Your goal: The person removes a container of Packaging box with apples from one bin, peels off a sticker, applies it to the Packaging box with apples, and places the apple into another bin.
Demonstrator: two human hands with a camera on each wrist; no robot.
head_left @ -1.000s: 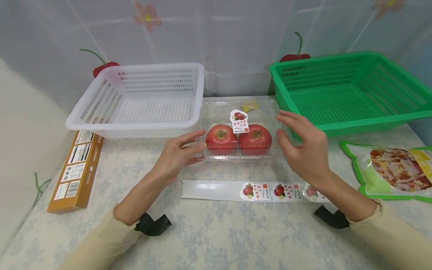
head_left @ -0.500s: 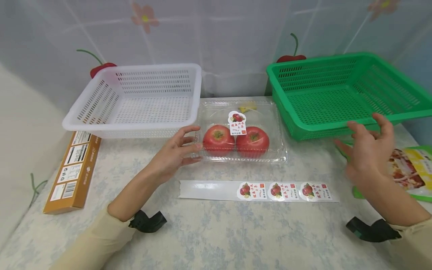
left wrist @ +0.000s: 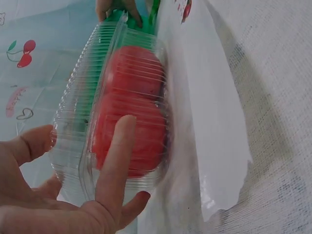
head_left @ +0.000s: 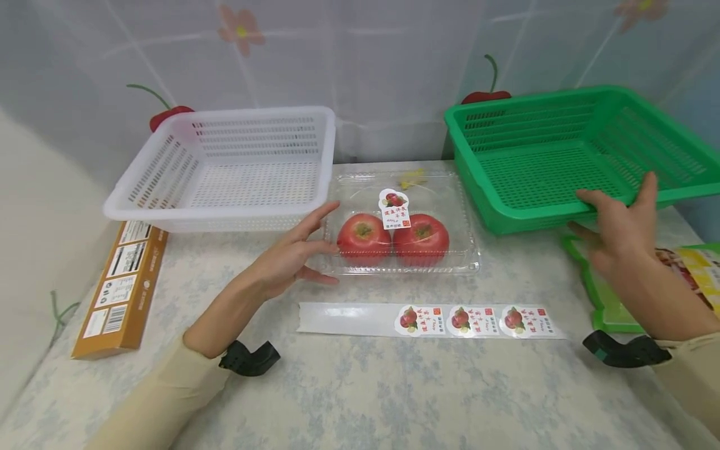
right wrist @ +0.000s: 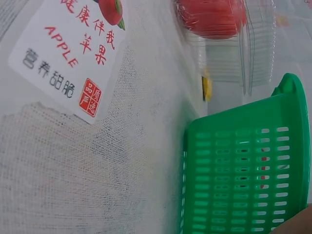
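A clear plastic clamshell box (head_left: pixel 464 240) stands mid-table with two red apples inside, the left apple (head_left: pixel 364 240) beside the right apple (head_left: pixel 422 242). An apple-print label (head_left: pixel 395 212) is stuck on its lid. My left hand (head_left: pixel 287 259) is spread at the box's left side, its fingertips right at the edge. The left wrist view shows these fingers (left wrist: pixel 117 161) apart and straight in front of the box. My right hand (head_left: pixel 624 231) grips the front rim of the green basket (head_left: pixel 495 215), with fingers over and under it. Just a fingertip (right wrist: pixel 298 224) shows in the right wrist view.
A white basket (head_left: pixel 247 215) stands at the back left, with an orange box (head_left: pixel 135 300) in front of it. A strip of apple labels (head_left: pixel 349 317) lies before the clamshell. At the right, a green-edged food packet (head_left: pixel 613 312) is partly under the right arm.
My right hand has left the clamshell's right side and moved right to the green basket's rim. The left hand stays beside the clamshell, its fingers now spread wider.
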